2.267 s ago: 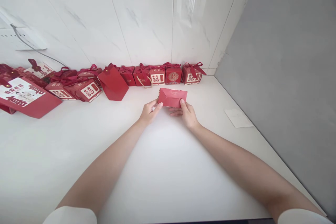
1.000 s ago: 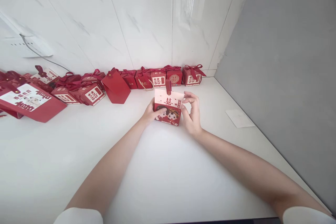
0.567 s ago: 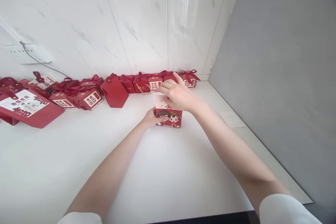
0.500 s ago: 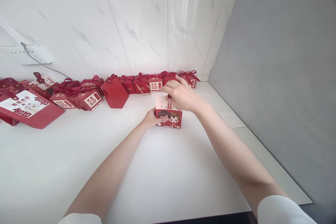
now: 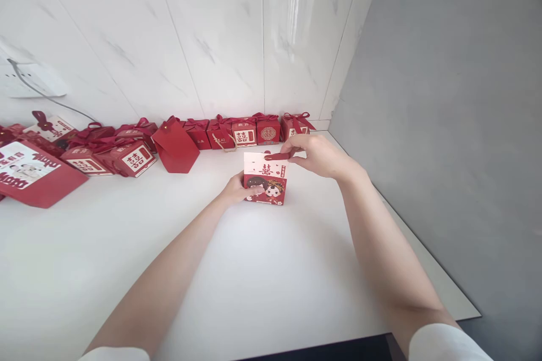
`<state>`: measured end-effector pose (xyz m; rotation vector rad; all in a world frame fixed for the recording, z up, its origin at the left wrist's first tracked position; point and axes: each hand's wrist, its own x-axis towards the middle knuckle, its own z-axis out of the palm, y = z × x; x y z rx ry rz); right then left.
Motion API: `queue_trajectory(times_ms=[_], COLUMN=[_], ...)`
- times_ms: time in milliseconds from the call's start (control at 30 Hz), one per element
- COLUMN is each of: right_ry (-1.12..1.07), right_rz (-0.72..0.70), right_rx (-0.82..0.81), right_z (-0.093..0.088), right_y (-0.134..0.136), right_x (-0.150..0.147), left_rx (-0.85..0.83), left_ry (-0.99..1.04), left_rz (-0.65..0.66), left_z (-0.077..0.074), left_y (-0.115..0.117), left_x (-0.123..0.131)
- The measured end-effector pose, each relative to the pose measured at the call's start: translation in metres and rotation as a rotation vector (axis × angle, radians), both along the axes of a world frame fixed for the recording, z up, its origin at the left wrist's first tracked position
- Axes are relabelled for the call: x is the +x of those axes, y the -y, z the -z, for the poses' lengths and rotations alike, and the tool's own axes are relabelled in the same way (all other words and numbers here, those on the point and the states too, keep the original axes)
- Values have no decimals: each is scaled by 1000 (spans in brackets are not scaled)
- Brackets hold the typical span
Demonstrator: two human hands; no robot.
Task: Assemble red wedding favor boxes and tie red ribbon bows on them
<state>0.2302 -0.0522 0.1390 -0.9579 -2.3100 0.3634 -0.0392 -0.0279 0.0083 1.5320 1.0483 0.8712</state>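
One box (image 5: 267,182) sits between gripping left hand (image 5: 237,189) and right hand (image 5: 318,157) pinching its strap (image 5: 276,156).

indoors: tiled wall (image 5: 224,39), power socket (image 5: 40,86)

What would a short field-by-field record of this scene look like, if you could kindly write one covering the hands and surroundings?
Left hand: holding the printed box at its side, thumb across the front
Right hand: pinching the red strap at the box's top
Surface: white table
Behind: red ribboned boxes along the tiled wall
Far left: large red package with a white label
Right side: grey panel
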Motion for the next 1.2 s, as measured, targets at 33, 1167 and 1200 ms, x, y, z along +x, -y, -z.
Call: queue_trajectory(times_ms=[33,1167,1200], right_ry=[-4,93,58], right_rz=[-1,111,46], right_rx=[13,-550,-616], right_z=[2,33,42], right_y=[-1,-15,-19], right_x=[0,13,13], left_rx=[2,142,172], left_ry=[-3,-195,-223], left_rz=[-9,45,57], left_z=[1,-4,-7], left_y=[-1,3,5], left_x=[0,2,3])
